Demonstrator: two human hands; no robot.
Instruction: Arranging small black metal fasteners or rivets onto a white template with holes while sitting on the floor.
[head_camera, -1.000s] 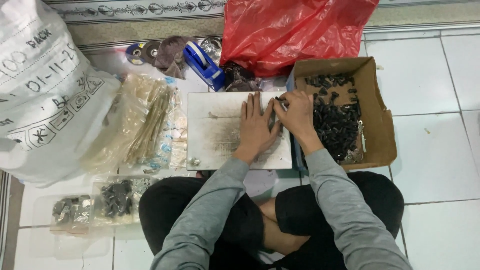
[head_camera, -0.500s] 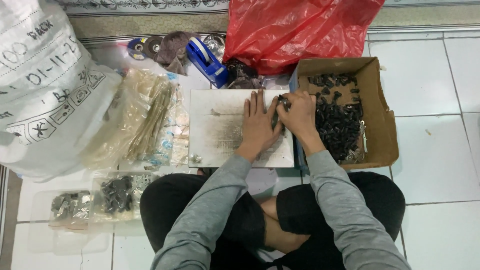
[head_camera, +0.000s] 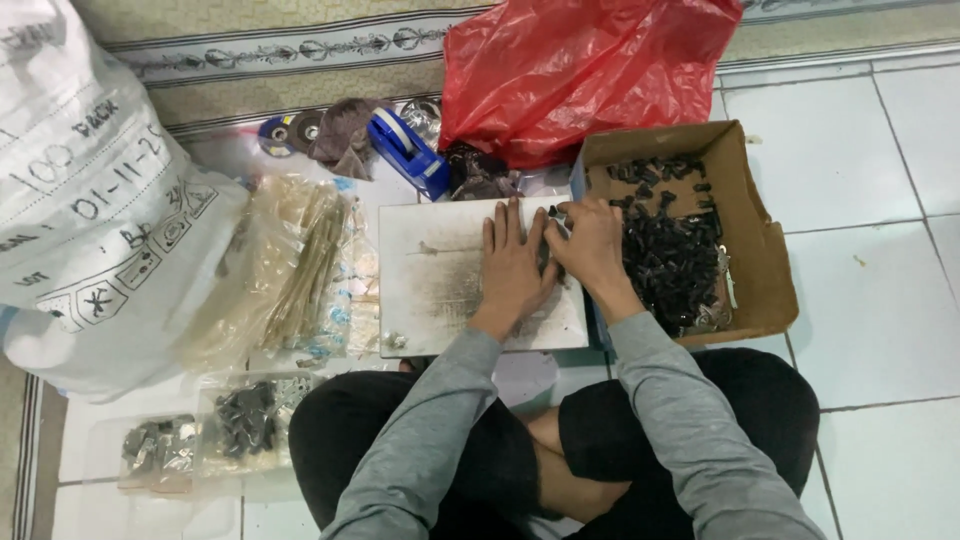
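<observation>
Small black plastic pieces (head_camera: 672, 262) fill the brown cardboard box (head_camera: 770, 270) by the right edge of the flat white board (head_camera: 440, 280). The left hand (head_camera: 512, 268) lies flat and spread on the board. The right hand (head_camera: 592, 246) pinches something small at the board's top right corner.

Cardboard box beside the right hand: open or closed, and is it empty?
Open and not empty: the cardboard box has its flaps spread, and a heap of small dark parts covers much of its floor.
</observation>
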